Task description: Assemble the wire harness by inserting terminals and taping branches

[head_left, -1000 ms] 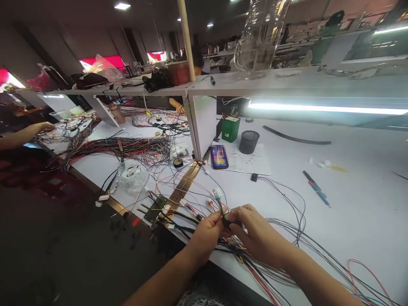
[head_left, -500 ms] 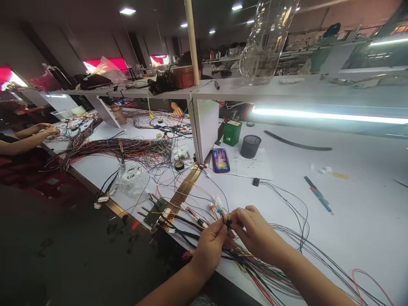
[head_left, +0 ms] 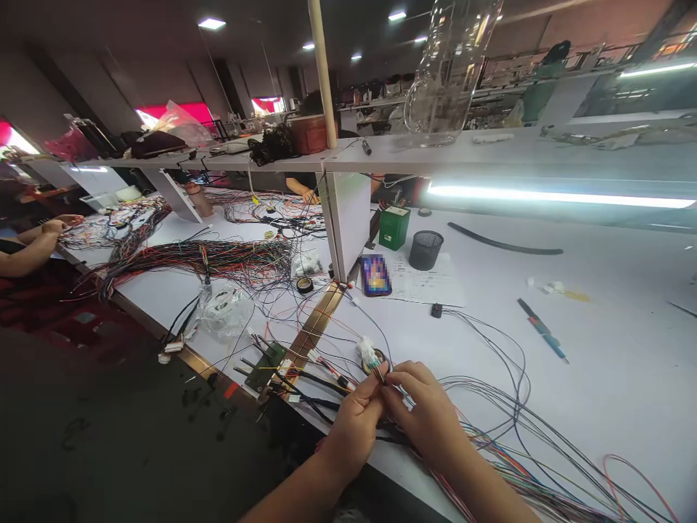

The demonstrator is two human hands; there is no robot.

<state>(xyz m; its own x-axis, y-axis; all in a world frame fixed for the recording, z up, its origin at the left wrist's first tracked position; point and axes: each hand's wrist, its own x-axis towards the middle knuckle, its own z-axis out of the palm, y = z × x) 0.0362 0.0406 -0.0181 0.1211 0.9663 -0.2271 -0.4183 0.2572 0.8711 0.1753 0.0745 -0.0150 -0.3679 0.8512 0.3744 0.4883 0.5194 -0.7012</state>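
Observation:
My left hand (head_left: 353, 425) pinches a bundle of thin coloured wires (head_left: 378, 372) just below a white plug connector (head_left: 368, 351). Close against it, my right hand (head_left: 425, 410) has its thumb and fingers closed on the same bundle; the exact grip is partly hidden. A dark ring that looks like a roll of tape (head_left: 385, 359) shows behind the connector, at the fingertips. More wires of the harness (head_left: 506, 457) run out from under my hands to the lower right. To the left lie black-sleeved cables (head_left: 313, 379) with small white connectors.
A green board with upright pins (head_left: 265, 365) sits at the table edge. Farther back are a phone (head_left: 376, 275), a mesh cup (head_left: 425, 250), a green box (head_left: 393, 226) and a pen-like tool (head_left: 543, 331). Co-workers' hands (head_left: 54, 224) are at the left bench, beyond a large wire pile (head_left: 218, 258).
My right hand has turned and shifted slightly along the bundle, fingers now closer to my left thumb. The dark ring has come into view behind the connector. A co-worker's hands at far left moved left.

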